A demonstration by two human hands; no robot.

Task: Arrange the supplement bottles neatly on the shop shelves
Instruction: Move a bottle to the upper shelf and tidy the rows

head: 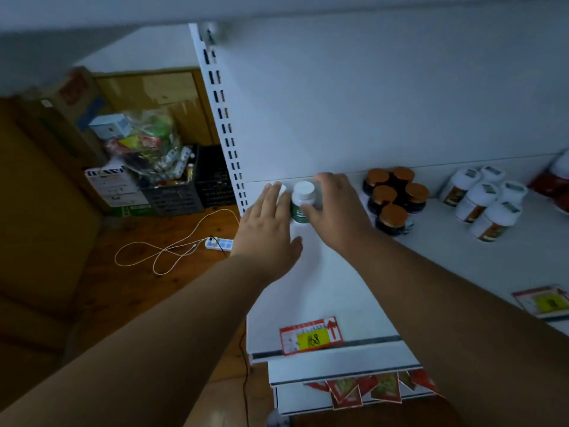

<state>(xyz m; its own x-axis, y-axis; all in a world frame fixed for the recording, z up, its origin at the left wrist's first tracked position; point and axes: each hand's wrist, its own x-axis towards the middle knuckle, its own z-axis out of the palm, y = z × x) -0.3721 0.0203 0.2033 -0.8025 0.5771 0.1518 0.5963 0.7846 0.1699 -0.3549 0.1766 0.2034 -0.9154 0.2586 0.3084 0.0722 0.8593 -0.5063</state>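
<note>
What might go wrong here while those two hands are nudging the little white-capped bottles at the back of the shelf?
The right hand wraps around the green-labelled bottle close to the dark jars with copper lids; a careless sweep might topple them. The left hand lies over another white-capped bottle at the shelf's left end, so a push could send it off toward the floor.

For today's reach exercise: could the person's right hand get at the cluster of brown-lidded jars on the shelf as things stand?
Probably yes. The right hand sits just left of the brown-lidded jars on the same shelf, and nothing stands between them, though its fingers touch the green-labelled bottle.
</note>
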